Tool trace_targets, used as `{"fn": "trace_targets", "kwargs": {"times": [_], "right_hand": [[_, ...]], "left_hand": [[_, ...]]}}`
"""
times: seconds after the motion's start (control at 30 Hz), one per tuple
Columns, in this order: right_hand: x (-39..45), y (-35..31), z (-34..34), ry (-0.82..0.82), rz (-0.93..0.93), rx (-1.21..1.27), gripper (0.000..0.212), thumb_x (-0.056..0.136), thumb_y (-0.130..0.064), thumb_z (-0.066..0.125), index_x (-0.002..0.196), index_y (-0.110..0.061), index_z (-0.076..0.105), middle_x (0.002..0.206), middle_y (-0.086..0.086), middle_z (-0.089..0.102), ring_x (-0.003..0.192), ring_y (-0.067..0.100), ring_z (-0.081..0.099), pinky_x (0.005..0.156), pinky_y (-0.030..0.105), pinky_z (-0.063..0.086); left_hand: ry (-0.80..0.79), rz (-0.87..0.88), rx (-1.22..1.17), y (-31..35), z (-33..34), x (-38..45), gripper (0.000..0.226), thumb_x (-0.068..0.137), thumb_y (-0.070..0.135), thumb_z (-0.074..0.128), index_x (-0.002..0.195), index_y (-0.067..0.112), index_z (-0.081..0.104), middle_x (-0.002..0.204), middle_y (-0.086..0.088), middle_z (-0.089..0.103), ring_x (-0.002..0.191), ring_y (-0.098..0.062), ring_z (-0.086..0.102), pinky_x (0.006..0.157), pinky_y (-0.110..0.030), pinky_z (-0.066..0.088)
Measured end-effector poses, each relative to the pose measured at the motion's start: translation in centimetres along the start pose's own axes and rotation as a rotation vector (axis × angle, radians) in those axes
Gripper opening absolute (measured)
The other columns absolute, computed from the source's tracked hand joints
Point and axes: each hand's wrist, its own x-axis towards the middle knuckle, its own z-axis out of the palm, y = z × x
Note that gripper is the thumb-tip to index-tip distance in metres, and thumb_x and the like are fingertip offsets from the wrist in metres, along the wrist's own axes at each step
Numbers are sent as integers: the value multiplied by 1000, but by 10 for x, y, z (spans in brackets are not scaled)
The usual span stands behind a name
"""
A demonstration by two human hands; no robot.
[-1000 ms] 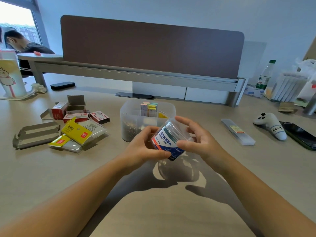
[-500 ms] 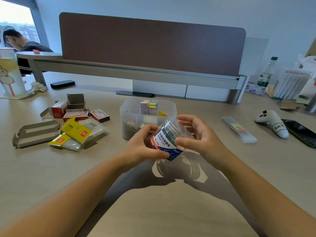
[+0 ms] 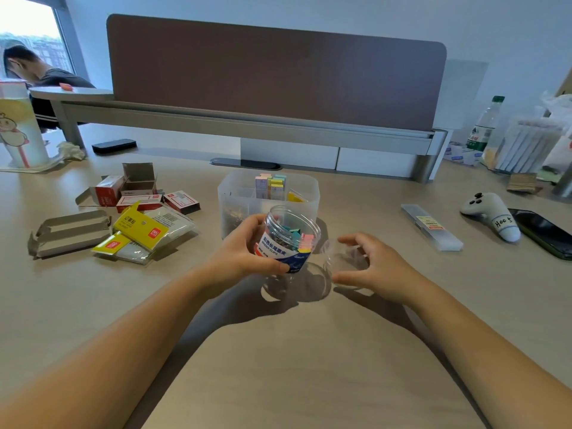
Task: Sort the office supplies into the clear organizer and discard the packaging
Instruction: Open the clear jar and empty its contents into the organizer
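My left hand point(image 3: 247, 252) grips a clear jar of coloured binder clips point(image 3: 288, 243) with a blue and white label, its mouth uncovered and tilted away from me. My right hand point(image 3: 368, 264) holds the jar's clear lid point(image 3: 343, 258) just to the right of the jar. Directly behind the jar stands the clear organizer point(image 3: 238, 193), with pastel sticky tabs upright in a rear compartment and small metal pieces in the front left one.
Opened red staple boxes point(image 3: 139, 196), yellow packets point(image 3: 139, 230) and flat grey cardboard point(image 3: 71, 230) lie at the left. A long clear case point(image 3: 431, 227), a white controller-shaped toy point(image 3: 492, 215) and a dark phone point(image 3: 544, 233) lie at the right. A desk divider runs across the back.
The lid has come off the jar: my right hand drew it away to the right, while my left hand kept hold of the jar, which now stands more upright.
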Motion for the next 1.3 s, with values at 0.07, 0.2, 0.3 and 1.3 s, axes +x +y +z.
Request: {"fn": "trace_targets", "kwargs": {"times": [0.07, 0.2, 0.3, 1.3], "right_hand": [[2, 2, 4, -12, 17, -81, 65, 72, -32, 71, 128, -22, 39, 135, 1, 42, 112, 13, 43, 89, 24, 40], [5, 7, 7, -37, 14, -213, 66, 74, -40, 67, 131, -24, 39, 139, 1, 38, 124, 17, 36, 103, 33, 36], [2, 1, 1, 44, -32, -142, 63, 76, -41, 65, 131, -27, 39, 143, -2, 32, 125, 13, 31, 103, 31, 31], [120, -47, -39, 188, -149, 349, 44, 80, -26, 63, 119, -25, 42, 112, -7, 46, 105, 12, 47, 80, 22, 43]], "left_hand": [[-5, 8, 8, 1, 1, -2, 56, 70, -9, 63, 102, 32, 41, 102, 5, 57, 93, -11, 60, 74, -17, 54], [5, 14, 3, 4, 4, -4, 54, 71, -9, 63, 100, 32, 44, 100, 5, 58, 90, -11, 61, 71, -14, 54], [30, -1, -22, 7, 4, -4, 53, 71, -8, 62, 107, 27, 44, 103, 4, 58, 95, -14, 60, 75, -17, 54], [202, -173, 4, 82, -41, 124, 32, 85, 25, 56, 112, 16, 42, 94, -5, 58, 79, -17, 61, 63, -20, 54]]}}
